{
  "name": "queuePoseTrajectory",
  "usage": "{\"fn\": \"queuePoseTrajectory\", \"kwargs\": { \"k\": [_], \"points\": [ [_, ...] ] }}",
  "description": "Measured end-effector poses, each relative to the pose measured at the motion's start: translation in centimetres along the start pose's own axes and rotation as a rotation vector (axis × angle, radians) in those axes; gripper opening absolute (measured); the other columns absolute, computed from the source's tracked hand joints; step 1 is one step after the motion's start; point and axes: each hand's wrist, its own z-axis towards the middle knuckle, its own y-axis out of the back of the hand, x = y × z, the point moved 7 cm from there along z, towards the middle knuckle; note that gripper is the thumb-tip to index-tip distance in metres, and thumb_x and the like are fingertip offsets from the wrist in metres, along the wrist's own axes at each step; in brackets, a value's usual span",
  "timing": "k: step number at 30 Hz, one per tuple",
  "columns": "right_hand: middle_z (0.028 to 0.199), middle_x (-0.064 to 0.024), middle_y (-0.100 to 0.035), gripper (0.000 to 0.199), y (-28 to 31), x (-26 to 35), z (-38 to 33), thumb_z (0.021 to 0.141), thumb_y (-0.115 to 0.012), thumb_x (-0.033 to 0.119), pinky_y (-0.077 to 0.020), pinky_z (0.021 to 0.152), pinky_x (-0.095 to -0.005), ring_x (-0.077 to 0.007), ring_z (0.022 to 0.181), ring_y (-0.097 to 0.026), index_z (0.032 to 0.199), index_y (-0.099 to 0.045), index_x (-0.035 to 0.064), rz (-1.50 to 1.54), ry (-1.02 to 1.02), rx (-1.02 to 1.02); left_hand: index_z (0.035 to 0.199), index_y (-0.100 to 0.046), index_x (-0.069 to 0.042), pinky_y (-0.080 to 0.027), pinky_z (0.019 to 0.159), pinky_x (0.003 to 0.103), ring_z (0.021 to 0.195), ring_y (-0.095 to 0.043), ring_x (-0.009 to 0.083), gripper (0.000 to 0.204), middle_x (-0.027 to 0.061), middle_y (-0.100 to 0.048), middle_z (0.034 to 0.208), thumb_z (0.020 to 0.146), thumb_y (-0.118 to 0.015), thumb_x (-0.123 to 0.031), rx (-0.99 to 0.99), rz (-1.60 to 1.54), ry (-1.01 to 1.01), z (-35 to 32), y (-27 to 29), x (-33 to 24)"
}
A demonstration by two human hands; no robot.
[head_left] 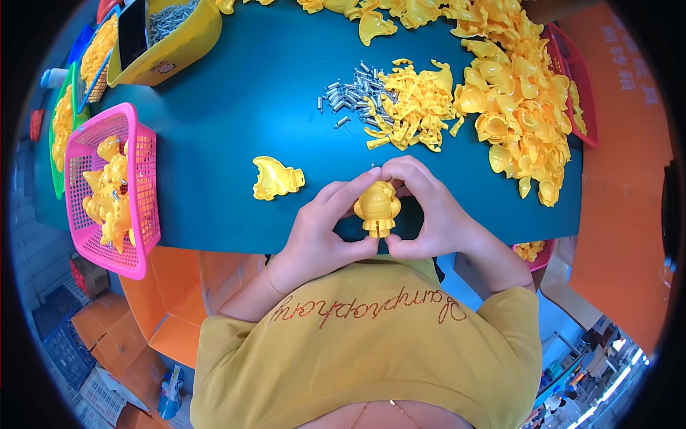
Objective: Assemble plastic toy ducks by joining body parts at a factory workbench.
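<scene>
Both my hands grip a small yellow plastic toy figure (378, 207) above the near edge of the teal table (243, 107). My left hand (321, 229) clasps it from the left, fingers over its top and thumb beneath. From the other side my right hand (429, 211) presses against it, fingertips meeting the left hand's above the figure. A yellow shell half (276, 178) lies on the table just left of my hands.
A pile of small yellow parts (414, 107) and metal pins (354, 93) lies ahead; a big heap of yellow shells (522, 100) is at the right. A pink basket (107, 189) with yellow figures stands left. A yellow bin (175, 36) sits far left.
</scene>
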Motion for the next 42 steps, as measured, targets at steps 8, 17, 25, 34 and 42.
{"fn": "queuePoseTrajectory", "kwargs": {
  "k": [8, 17, 25, 34, 42],
  "points": [
    [0.128, -0.0127, -0.050, 0.077, -0.3, -1.0, -0.3, 0.066, -0.084, 0.011, -0.0556, 0.100, -0.0385, -0.0275, 0.119, -0.058, 0.134, -0.048, 0.0084, 0.032, -0.032, 0.060, 0.149, -0.054, -0.007, -0.062, 0.097, 0.036, 0.112, -0.072, 0.0260, 0.084, 0.0136, -0.068, 0.125, 0.072, -0.087, -0.007, -0.056, 0.019, -0.060, -0.4, 0.1, 0.1],
    [0.128, -0.0094, -0.046, 0.081, 3.6, -1.1, -1.7, 0.062, -0.088, 0.013, -0.0487, 0.099, -0.0375, -0.0216, 0.117, -0.052, 0.130, -0.044, 0.0130, 0.035, -0.061, -0.010, 0.140, -0.048, -0.003, -0.055, 0.105, 0.037, 0.118, -0.069, 0.0203, 0.078, 0.0119, -0.065, 0.129, 0.074, -0.089, -0.001, -0.029, -0.134, 0.111, -0.9, 0.3, 1.2],
    [0.126, -0.0124, -0.059, 0.073, 3.5, -0.2, -2.4, 0.064, -0.089, 0.017, -0.0462, 0.105, -0.0439, -0.0337, 0.117, -0.059, 0.128, -0.056, 0.0083, -0.241, 0.065, -0.084, 0.142, -0.048, -0.002, -0.054, 0.106, 0.036, 0.125, -0.065, 0.0203, 0.081, 0.0122, -0.063, 0.133, 0.075, -0.093, -0.005, -0.034, -0.020, 0.009, -0.9, 0.1, 1.1],
    [0.128, -0.0081, -0.071, 0.077, 1.3, 0.0, -1.7, 0.060, -0.090, 0.015, -0.0494, 0.100, -0.0418, -0.0289, 0.114, -0.065, 0.134, -0.068, 0.0060, -0.096, 0.119, -0.157, 0.147, -0.056, -0.004, -0.060, 0.096, 0.034, 0.113, -0.071, 0.0212, 0.081, 0.0141, -0.067, 0.131, 0.075, -0.093, -0.010, -0.061, -0.009, -0.096, -0.5, 0.4, 0.2],
    [0.138, -0.0141, -0.065, 0.083, 1.4, -1.1, -2.3, 0.065, -0.094, 0.013, -0.0479, 0.110, -0.0363, -0.0209, 0.127, -0.063, 0.140, -0.060, -0.0015, 0.154, -0.088, -0.092, 0.146, -0.056, -0.002, -0.061, 0.097, 0.036, 0.114, -0.072, 0.0235, 0.084, 0.0153, -0.066, 0.130, 0.073, -0.096, -0.011, -0.075, -0.151, -0.086, -0.1, 0.8, -0.8]
  ]
}}
